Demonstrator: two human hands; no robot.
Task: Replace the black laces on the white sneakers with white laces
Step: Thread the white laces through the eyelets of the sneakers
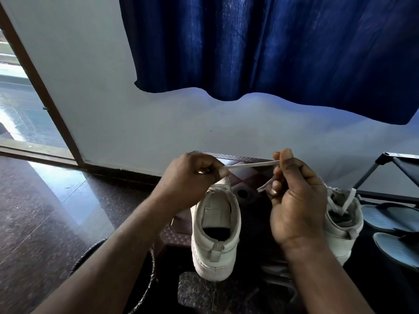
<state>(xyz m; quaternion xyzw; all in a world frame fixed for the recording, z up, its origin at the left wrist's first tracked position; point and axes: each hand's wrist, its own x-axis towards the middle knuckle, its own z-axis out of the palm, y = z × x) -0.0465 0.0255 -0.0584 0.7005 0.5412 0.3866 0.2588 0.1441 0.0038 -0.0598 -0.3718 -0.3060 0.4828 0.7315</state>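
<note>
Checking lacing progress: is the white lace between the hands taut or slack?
Taut: the white lace runs straight from the left hand to the right hand, each pinching it.

No text, label, brand or number can be read on anything here.

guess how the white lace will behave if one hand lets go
Probably floppy: the white lace looks straight only because the left hand and right hand pinch it taut, and its free end droops below the right hand's grip. Likely very light, being thin and flat. It could slip if pinched loosely.
</note>
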